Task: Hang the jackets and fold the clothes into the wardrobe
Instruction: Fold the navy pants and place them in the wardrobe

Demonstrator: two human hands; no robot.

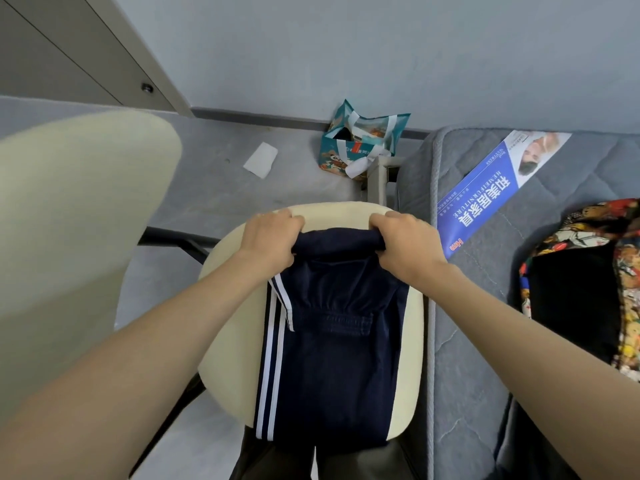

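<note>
Navy trousers (332,358) lie flat on chair seat (332,214), long axis 6–12 o'clock, near end overhanging at 6. Far rolled edge at 12 — left hand (270,237) and right hand (405,244) each clutch a corner, set apart, equally near.

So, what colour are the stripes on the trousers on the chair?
White, on the navy trousers, along their left edge; the stripes show in the head view.

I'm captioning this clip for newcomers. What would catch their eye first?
The left hand and right hand grip the far end of navy trousers with white side stripes, laid on a cream chair seat at centre. A blue banner lies on the grey mattress at right.
</note>
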